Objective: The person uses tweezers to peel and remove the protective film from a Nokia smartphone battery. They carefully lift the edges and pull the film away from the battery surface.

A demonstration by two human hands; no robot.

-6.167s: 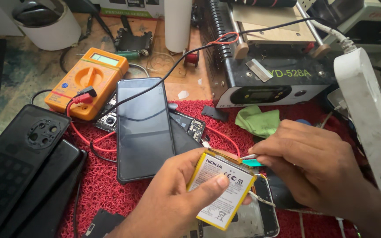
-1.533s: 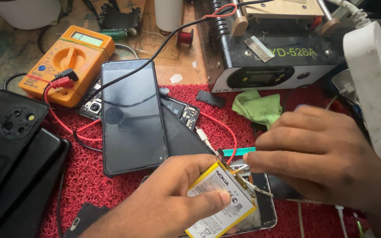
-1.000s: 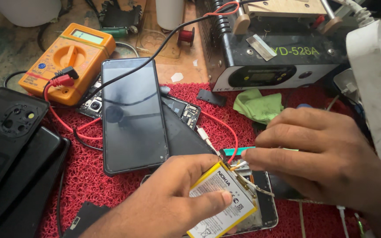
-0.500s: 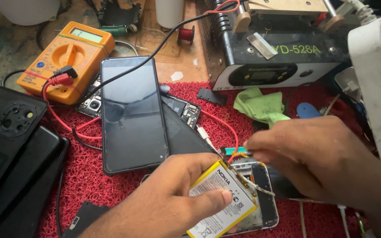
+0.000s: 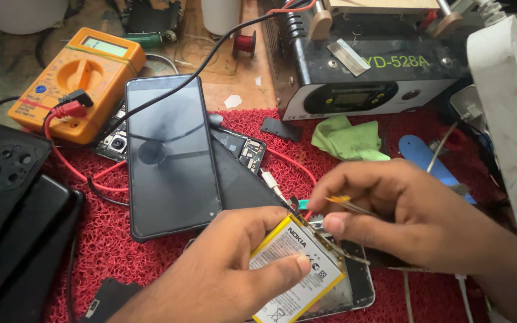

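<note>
The left hand (image 5: 222,275) clamps the flat, yellow-edged white phone battery (image 5: 297,269) by its edges, which appears light, rigid and puncture-prone, while beside it the right hand (image 5: 414,215) pinches thin metal probes (image 5: 348,206).

One head-worn camera looks steeply down from close above the counter (image 5: 222,90), facing its far edge.

A red mat (image 5: 115,251) is spread over the bench (image 5: 7,60); phones (image 5: 172,155), a green cloth (image 5: 347,139) and wires are scattered on it, a multimeter (image 5: 76,84) at the edge.
</note>
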